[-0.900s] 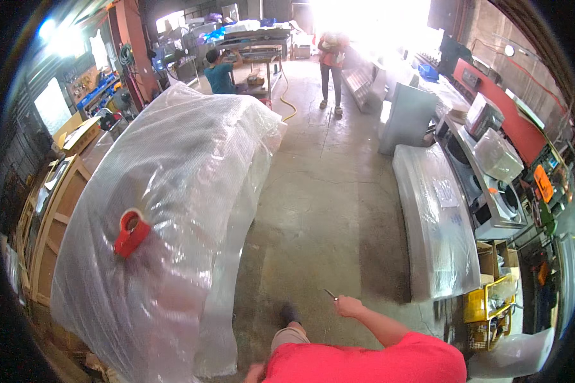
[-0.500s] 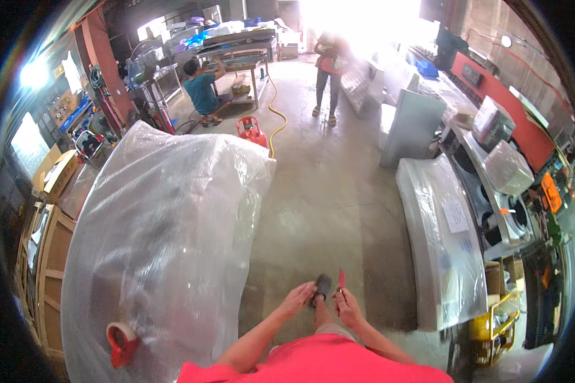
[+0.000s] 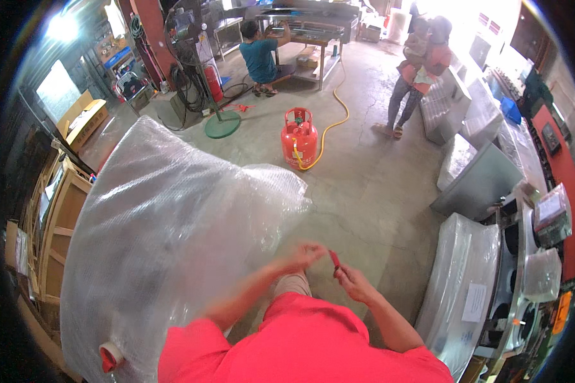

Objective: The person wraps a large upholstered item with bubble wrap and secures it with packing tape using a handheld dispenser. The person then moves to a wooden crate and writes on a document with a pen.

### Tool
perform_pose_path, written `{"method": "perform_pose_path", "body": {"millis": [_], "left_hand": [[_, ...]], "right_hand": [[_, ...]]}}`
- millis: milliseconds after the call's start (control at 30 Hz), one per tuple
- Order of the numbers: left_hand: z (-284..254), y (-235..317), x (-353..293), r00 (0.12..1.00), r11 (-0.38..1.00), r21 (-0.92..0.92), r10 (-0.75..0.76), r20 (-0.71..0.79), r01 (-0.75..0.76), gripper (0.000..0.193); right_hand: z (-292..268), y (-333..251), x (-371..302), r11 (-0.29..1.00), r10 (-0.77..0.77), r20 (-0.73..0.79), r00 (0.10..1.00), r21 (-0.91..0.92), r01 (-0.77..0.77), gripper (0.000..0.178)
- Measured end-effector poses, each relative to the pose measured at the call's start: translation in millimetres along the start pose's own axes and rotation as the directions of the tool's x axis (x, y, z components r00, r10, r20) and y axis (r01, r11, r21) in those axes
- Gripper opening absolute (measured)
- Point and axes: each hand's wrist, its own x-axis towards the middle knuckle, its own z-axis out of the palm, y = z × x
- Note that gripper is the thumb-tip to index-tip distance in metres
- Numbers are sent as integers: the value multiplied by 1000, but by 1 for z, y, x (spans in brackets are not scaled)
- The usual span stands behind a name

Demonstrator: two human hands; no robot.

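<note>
Right hand (image 3: 353, 284) clamped on slim red tool (image 3: 334, 258), left hand (image 3: 308, 255) blurred beside its tip, can't tell its grip, plastic-wrapped bulk (image 3: 160, 223) left of both.

Two hands (image 3: 308, 255) (image 3: 356, 285), one red tool (image 3: 335, 258) were counted lower centre; one tape roll (image 3: 112, 355) lower left; one gas cylinder (image 3: 299, 142) upper centre.

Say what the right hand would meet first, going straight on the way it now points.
Probably the left hand, just beyond the red tool that the right hand holds; depth between them is hard to judge.
</note>
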Motion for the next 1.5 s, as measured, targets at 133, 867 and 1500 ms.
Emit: {"method": "perform_pose_path", "body": {"millis": [133, 867, 1500], "left_hand": [[-155, 7, 155, 985, 682, 731, 127, -120, 1, 64], [-264, -98, 274, 729, 649, 757, -554, 403, 75, 41], [-240, -75, 291, 872, 446, 820, -153, 466, -360, 26]], "right_hand": [[-48, 14, 94, 993, 50, -188, 981, 118, -27, 26], [-106, -43, 339, 969, -231, 287, 930, -21, 247, 21], [20, -192, 282, 723, -68, 123, 990, -678, 134, 24]]}}
